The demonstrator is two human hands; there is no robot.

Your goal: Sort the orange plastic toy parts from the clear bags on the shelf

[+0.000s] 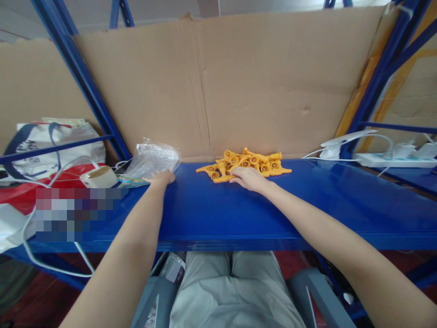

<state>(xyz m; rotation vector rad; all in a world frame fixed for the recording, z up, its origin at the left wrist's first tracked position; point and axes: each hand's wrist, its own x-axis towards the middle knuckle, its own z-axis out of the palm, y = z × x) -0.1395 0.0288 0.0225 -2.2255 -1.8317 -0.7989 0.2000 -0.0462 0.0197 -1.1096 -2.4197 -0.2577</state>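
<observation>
A pile of yellow plastic horn-shaped pieces (254,160) lies at the back middle of the blue shelf, each with a flared cup end and a thin stem. My right hand (250,178) is at the front of the pile, thumb and fingers around the end of one yellow horn-shaped piece (222,179); its fingertips are partly hidden. To the left, a stack of clear plastic bags (150,157) lies against the cardboard. My left hand (163,176) rests on the near edge of these bags with its fingers spread. Colourful printed packaging (131,182) pokes out beside that hand.
A cardboard sheet (273,82) walls off the back of the blue shelf (218,214). At left are a white cloth bag (73,143), a white adapter (99,176), cables and a red bag. A power strip (385,160) with plugs lies far right. Blue posts (378,77) stand at both sides.
</observation>
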